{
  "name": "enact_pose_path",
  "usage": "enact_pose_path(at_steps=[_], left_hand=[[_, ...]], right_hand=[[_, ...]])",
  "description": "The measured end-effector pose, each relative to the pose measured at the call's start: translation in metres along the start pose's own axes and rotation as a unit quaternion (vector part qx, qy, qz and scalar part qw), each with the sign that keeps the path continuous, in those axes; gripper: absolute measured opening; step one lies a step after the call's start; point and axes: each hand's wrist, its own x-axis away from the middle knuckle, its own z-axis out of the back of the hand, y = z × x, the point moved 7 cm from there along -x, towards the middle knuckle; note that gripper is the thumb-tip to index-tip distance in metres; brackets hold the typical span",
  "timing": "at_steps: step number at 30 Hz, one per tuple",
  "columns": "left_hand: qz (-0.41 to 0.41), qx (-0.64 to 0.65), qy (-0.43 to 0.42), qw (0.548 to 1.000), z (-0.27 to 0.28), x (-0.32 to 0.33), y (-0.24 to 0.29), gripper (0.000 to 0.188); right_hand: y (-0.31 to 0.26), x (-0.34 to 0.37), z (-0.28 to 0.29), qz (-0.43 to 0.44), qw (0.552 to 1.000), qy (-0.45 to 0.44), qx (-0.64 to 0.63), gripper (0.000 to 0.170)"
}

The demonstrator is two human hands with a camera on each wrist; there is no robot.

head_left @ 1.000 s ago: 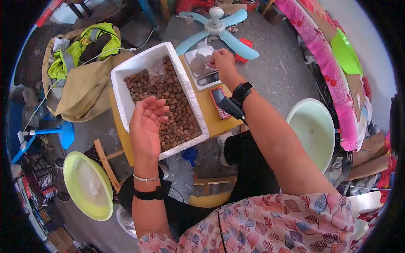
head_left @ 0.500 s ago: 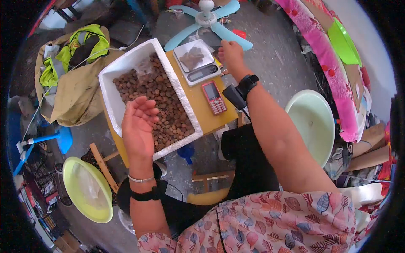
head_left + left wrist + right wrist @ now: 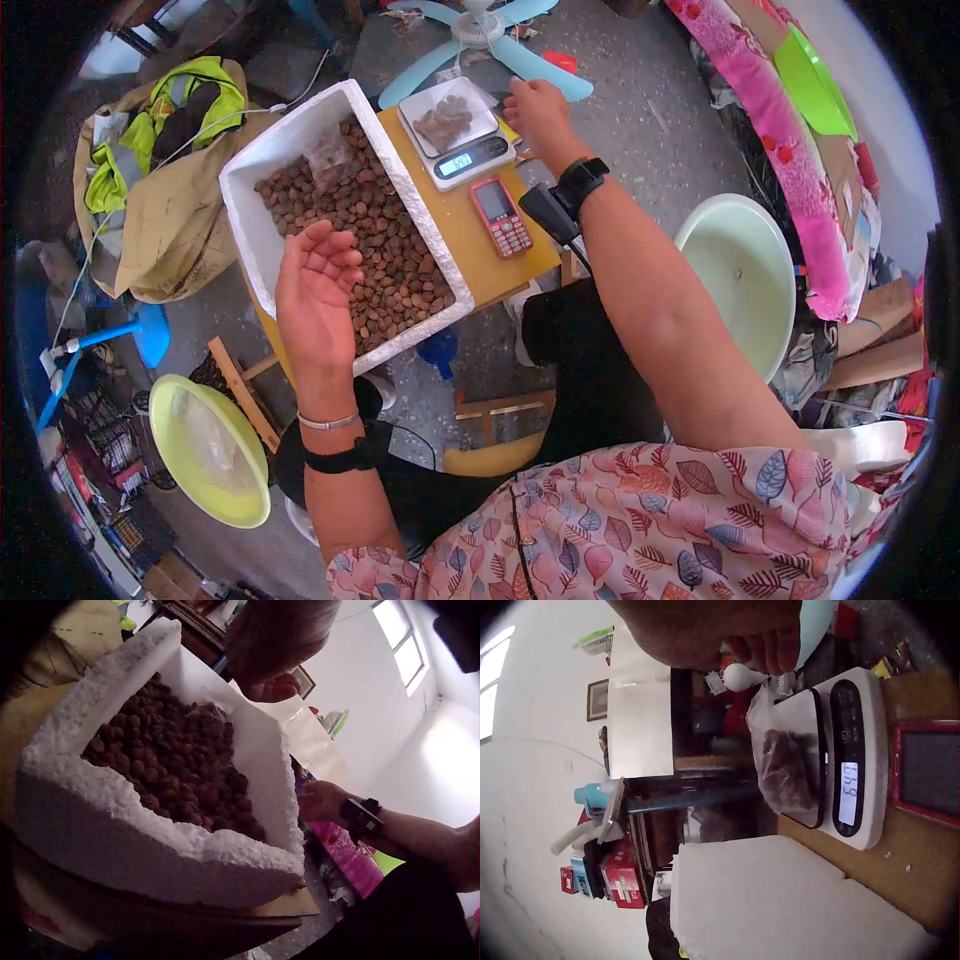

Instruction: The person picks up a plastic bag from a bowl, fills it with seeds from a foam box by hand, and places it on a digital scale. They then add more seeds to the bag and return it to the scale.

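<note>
My left hand is held palm up over the near left side of a white foam box, fingers loosely bent and nothing in them. Small round brown nut-like pieces fill the box's lower part, with a clear plastic bag on top. Right of the box, a white kitchen scale carries a clear bag of brown pieces; digits glow on its display. My right hand hovers just right of the scale, apart from the bag, its fingers loosely curled around nothing visible.
A red keypad phone lies before the scale on the yellow table. Behind stands a fan with pale blue blades. Basins sit on the floor, one pale green at right, one yellow-green at left. A tan sack is beside the box.
My right hand has let go of the bag on the scale and drawn off to the right. The scale's display now shows lit digits. My left hand has kept its pose over the box.
</note>
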Motion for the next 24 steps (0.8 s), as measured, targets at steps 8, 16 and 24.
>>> enact_pose_path(at_steps=[8, 16, 24], left_hand=[[-0.002, 0.003, -0.009, 1.000, 0.001, 0.000, -0.002, 0.040], [-0.004, 0.000, -0.015, 1.000, 0.001, -0.001, -0.002, 0.040], [0.005, -0.016, 0.018, 1.000, -0.003, 0.001, -0.001, 0.038]], right_hand=[[0.005, -0.004, -0.005, 0.020, 1.000, -0.018, -0.006, 0.036], [0.005, -0.003, -0.007, 0.016, 1.000, -0.010, 0.008, 0.035], [0.008, -0.005, -0.016, 0.049, 0.995, -0.022, 0.079, 0.039]])
